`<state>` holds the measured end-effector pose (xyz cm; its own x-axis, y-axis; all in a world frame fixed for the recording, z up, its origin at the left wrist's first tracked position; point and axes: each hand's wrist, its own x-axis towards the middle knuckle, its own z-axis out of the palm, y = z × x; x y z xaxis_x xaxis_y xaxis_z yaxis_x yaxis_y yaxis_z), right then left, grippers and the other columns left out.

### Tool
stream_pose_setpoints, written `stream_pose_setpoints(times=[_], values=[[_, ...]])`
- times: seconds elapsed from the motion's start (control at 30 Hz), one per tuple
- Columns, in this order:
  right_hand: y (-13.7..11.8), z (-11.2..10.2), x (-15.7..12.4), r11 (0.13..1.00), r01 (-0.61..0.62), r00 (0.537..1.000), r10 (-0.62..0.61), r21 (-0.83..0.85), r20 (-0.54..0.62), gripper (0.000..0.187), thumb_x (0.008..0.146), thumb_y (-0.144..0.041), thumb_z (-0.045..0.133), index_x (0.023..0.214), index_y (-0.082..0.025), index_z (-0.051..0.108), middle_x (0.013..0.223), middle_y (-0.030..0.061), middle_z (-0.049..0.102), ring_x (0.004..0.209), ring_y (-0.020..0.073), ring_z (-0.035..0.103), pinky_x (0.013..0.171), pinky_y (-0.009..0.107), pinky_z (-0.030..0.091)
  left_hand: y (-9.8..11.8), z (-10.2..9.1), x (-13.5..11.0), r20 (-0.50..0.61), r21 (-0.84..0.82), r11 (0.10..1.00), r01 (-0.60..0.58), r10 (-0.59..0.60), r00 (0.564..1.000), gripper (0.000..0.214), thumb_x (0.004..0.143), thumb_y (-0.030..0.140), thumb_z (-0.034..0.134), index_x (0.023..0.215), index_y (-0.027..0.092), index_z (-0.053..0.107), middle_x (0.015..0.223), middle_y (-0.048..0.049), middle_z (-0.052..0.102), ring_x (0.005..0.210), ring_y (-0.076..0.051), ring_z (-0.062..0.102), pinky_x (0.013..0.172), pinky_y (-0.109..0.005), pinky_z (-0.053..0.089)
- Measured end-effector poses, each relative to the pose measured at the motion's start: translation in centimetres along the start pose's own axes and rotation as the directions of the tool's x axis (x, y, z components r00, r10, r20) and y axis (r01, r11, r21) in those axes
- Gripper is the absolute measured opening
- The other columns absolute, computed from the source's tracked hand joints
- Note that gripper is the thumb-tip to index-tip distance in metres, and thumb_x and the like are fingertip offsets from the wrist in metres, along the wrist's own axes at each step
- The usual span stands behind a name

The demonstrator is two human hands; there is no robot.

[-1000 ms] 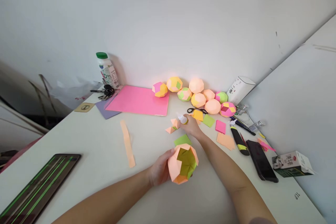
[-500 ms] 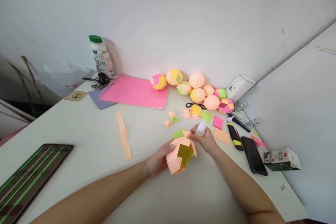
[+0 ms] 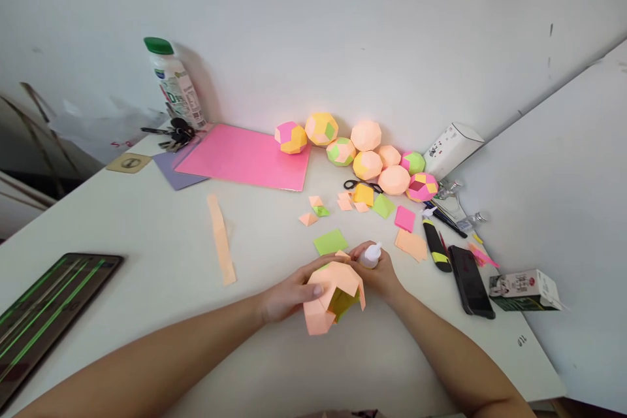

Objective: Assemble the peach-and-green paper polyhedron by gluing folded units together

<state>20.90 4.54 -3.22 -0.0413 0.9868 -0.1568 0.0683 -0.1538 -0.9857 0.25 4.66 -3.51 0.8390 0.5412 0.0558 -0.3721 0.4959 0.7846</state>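
My left hand (image 3: 287,292) grips an unfinished peach paper ball (image 3: 329,297) with a green inside, held just above the white table (image 3: 161,255). My right hand (image 3: 379,274) is closed round a small white glue bottle (image 3: 371,255), its tip close to the ball's open rim. A small peach paper piece sits at the rim between both hands. Right behind them a green paper square (image 3: 330,241) lies on the table.
Several finished paper balls (image 3: 367,160) line the wall. Paper pieces (image 3: 362,199), scissors (image 3: 355,185), a pink sheet (image 3: 245,155), a peach strip (image 3: 220,238), a bottle (image 3: 171,81), keys (image 3: 171,134), a tablet (image 3: 44,310), a phone (image 3: 469,271), a marker (image 3: 434,245) and a carton (image 3: 524,289) lie around.
My right hand came back from the paper pieces with the glue bottle to the ball. The left hand tilted the ball's opening away. The view shifted.
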Motion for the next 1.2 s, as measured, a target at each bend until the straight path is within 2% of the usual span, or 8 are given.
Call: stream_pose_setpoints(times=[0.17,0.3,0.5,0.63,0.8,0.87,0.97,1.2], values=[[-0.9,-1.1,0.5,0.982,-0.012,0.999,0.019,-0.189,0.035,0.033,0.067,-0.036,0.077,0.085,-0.021,0.054,0.080,0.0006,0.064,0.076,0.0177,0.061,0.070,0.033,0.050,-0.2,-0.3,-0.4,-0.054,0.135,0.991,-0.011,0.018,0.998,0.074,0.075,0.050,0.067,0.140,0.026,0.041,0.146,-0.0101,0.039,0.131,-0.035,0.037,0.101,-0.045,0.039],[-2.4,-2.9,1.3,0.960,0.089,0.996,-0.078,-0.265,0.053,0.048,0.073,-0.036,0.073,0.108,-0.024,0.042,0.098,0.0044,0.062,0.088,0.0186,0.061,0.077,0.036,0.050,-0.6,-0.7,-0.5,-0.081,0.190,0.982,-0.011,0.027,0.996,0.071,0.075,0.050,0.068,0.138,0.028,0.044,0.154,-0.0053,0.028,0.140,-0.036,0.022,0.109,-0.045,0.031],[-6.4,-3.8,1.6,0.950,0.238,0.968,-0.216,-0.201,0.124,0.047,0.079,-0.035,0.069,0.108,-0.029,0.032,0.099,0.0019,0.060,0.068,0.0119,0.055,0.055,0.026,0.046,-0.8,-0.5,-0.2,-0.083,0.090,0.996,-0.012,0.020,0.996,0.068,0.075,0.050,0.067,0.135,0.026,0.046,0.153,-0.0096,0.025,0.118,-0.032,0.049,0.085,-0.038,0.050],[-9.5,-2.7,1.6,0.920,0.329,0.944,-0.318,-0.213,0.087,0.038,0.076,-0.032,0.072,0.104,-0.027,0.048,0.095,0.0013,0.058,0.065,0.0114,0.054,0.052,0.024,0.045,-0.6,-0.2,-0.1,-0.059,0.027,1.000,0.001,0.001,0.998,0.071,0.078,0.047,0.065,0.139,0.023,0.038,0.125,-0.0137,0.053,0.092,-0.024,0.061,0.073,-0.034,0.051],[-10.3,-2.4,1.0,0.855,0.426,0.889,-0.456,-0.297,-0.036,0.030,0.071,-0.031,0.077,0.096,-0.024,0.064,0.091,0.0026,0.062,0.079,0.0167,0.059,0.063,0.028,0.050,-0.5,-0.1,-0.2,-0.056,0.052,0.999,0.011,-0.008,0.998,0.073,0.079,0.051,0.063,0.140,0.023,0.036,0.122,-0.0142,0.055,0.092,-0.025,0.061,0.074,-0.036,0.050],[-9.8,-2.7,0.7,0.874,0.405,0.899,-0.434,-0.271,-0.057,0.029,0.068,-0.032,0.079,0.091,-0.023,0.064,0.082,0.0007,0.061,0.071,0.0151,0.058,0.057,0.026,0.049,-0.5,-0.3,-0.3,-0.080,0.159,0.987,0.008,0.005,0.997,0.071,0.078,0.053,0.063,0.139,0.025,0.040,0.139,-0.0139,0.044,0.113,-0.032,0.053,0.089,-0.043,0.046],[-9.1,-3.0,0.5,0.916,0.356,0.926,-0.373,-0.185,-0.064,0.027,0.071,-0.037,0.077,0.086,-0.022,0.060,0.071,-0.0014,0.058,0.057,0.0118,0.053,0.046,0.023,0.042,-0.5,-0.6,-0.5,-0.105,0.382,0.924,-0.006,0.050,0.993,0.070,0.076,0.057,0.064,0.137,0.028,0.044,0.153,-0.0072,0.029,0.141,-0.035,0.018,0.113,-0.050,0.020],[-8.2,-1.7,0.7,0.924,0.279,0.956,-0.293,-0.262,-0.016,0.031,0.072,-0.042,0.074,0.074,-0.021,0.052,0.065,-0.0031,0.052,0.055,0.0106,0.045,0.048,0.024,0.038,-0.9,-0.8,-0.8,-0.049,0.526,0.850,-0.027,0.062,0.997,0.078,0.075,0.059,0.064,0.142,0.029,0.038,0.155,-0.0068,0.027,0.145,-0.036,0.005,0.116,-0.056,0.007]])
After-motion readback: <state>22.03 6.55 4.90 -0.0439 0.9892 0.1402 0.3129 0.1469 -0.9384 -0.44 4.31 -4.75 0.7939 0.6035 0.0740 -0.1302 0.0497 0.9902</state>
